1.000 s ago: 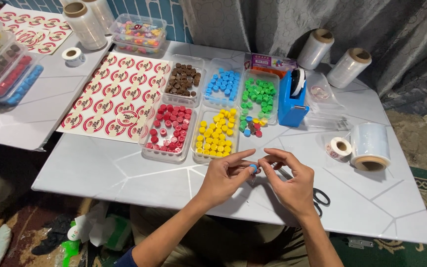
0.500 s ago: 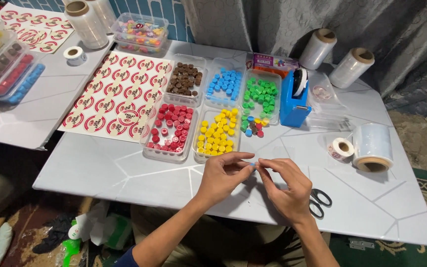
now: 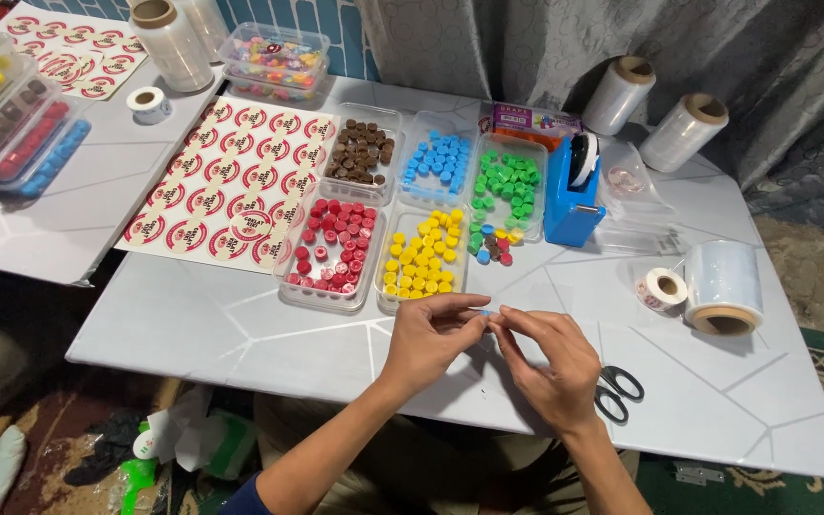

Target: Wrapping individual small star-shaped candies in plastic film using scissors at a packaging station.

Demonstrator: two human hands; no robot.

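Observation:
My left hand (image 3: pixel 436 339) and my right hand (image 3: pixel 550 358) meet over the white table (image 3: pixel 193 324), fingertips pinched together on a small blue piece (image 3: pixel 485 313) with a bit of clear film around it. Just beyond the hands stand clear trays of small round pieces: red (image 3: pixel 331 246), yellow (image 3: pixel 422 257), brown (image 3: pixel 360 151), blue (image 3: pixel 438 164) and green (image 3: pixel 509 181). A few loose mixed pieces (image 3: pixel 490 243) lie beside the yellow tray.
Black scissors (image 3: pixel 614 391) lie by my right hand. A blue tape dispenser (image 3: pixel 574 191), a tape roll (image 3: pixel 662 289) and a clear film roll (image 3: pixel 722 286) are to the right. A sheet of round stickers (image 3: pixel 226 181) lies at left; more film rolls stand at the back.
Both hands stay pinched together over the same spot; the fingers have shifted slightly around the small piece. Nothing else on the table has moved.

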